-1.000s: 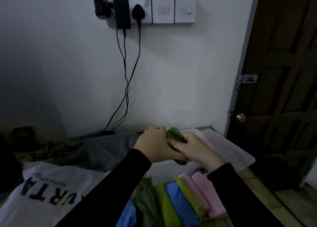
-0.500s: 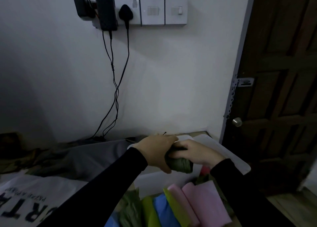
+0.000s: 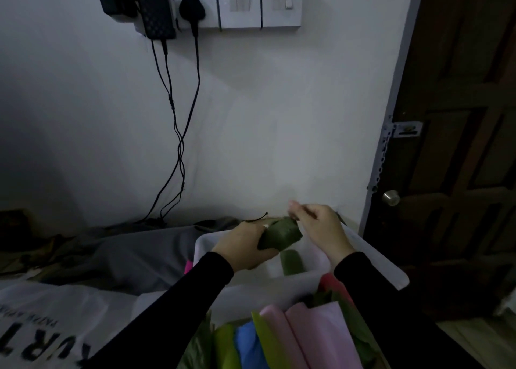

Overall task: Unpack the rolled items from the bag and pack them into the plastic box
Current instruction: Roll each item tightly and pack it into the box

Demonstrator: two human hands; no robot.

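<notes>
**Green roll held over the plastic box**

A dim room with a white wall [image 3: 265, 117] and a dark wooden door [image 3: 460, 145] frames the scene; a socket strip with chargers [image 3: 156, 8] hangs high on the wall above the plastic box [image 3: 388, 268]. The box sits open in front of the wall, just beside the door. The left hand [image 3: 245, 246] curls round a dark green rolled item [image 3: 280, 233] and holds it over the box's far part. The right hand [image 3: 321, 226], its fingers bent together, pinches at the roll's far end. Inside the box lies another green roll [image 3: 291, 262]. Nearer than the box, pink rolls [image 3: 312, 335], blue, yellow-green and green ones stand packed together. Left of the box lies a white printed bag [image 3: 50, 326].
</notes>
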